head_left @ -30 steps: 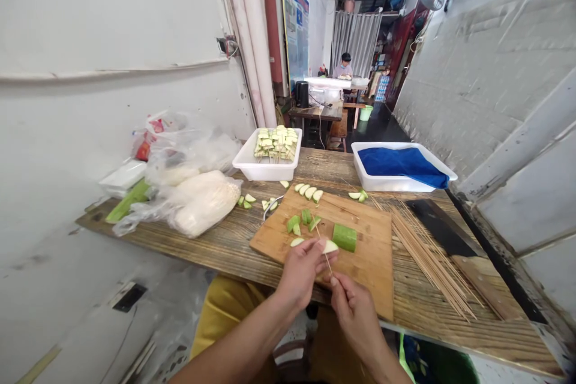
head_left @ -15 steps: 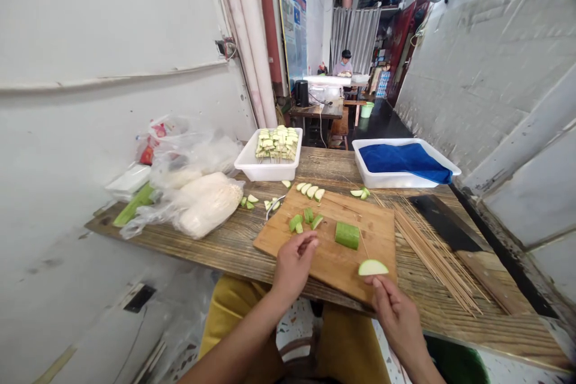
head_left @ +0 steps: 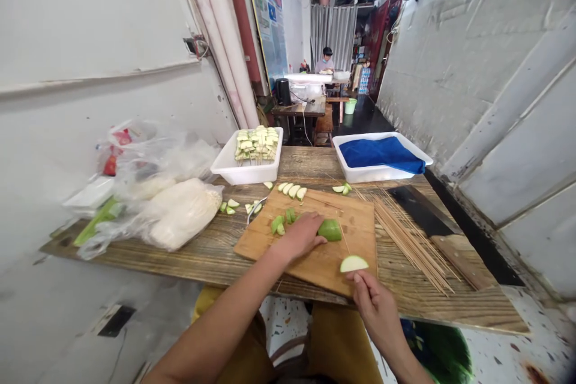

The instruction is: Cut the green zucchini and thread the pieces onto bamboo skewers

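On the wooden cutting board, my left hand reaches to the left end of a sliced green zucchini chunk. Its thumb and fingers are apart at that end; whether they press on it I cannot tell. My right hand is closed on a thin wooden skewer over the board's near right corner. A pale half-round zucchini slice is threaded on that skewer, just above my fingertips. Small green zucchini pieces lie left of my left hand, and a row of slices lines the far edge.
A white tub of skewered slices stands at the back left. Another white tub holds a blue cloth. Loose skewers and a cleaver lie right; plastic bags crowd the left. A person sits far back.
My left hand has moved forward and right, from the board's near edge to the zucchini chunk. My right hand still holds the skewer with its slice. The view has shifted to the right.
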The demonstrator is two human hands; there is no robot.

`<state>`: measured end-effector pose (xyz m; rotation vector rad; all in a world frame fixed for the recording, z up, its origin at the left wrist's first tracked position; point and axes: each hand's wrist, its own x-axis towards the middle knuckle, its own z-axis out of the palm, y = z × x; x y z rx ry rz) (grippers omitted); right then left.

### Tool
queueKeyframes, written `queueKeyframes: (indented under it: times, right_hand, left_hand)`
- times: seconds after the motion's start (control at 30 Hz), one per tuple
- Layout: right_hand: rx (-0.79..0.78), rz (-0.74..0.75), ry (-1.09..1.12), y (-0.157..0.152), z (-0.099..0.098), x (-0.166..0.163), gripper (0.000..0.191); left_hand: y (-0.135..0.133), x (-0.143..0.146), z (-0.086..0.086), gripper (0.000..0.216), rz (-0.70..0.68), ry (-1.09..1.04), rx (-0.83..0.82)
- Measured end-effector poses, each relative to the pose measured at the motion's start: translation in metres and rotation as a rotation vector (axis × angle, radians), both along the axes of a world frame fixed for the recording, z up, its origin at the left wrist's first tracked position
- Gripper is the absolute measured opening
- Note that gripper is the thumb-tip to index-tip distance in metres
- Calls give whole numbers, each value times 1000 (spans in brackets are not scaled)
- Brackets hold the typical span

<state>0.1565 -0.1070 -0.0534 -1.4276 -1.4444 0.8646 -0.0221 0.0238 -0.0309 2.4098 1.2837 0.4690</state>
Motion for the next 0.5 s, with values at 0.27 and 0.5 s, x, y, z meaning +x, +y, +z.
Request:
queueKeyframes:
  times: [0.27,0.5]
  right_hand:
    - [4,14,-30,2,-6,0,39]
    - [-25,-4,-39,2,-2,0,40]
  left_hand:
    - [-12,1,-7,42,127,-3,92]
    - [-25,6,-10,47,226,-32,163]
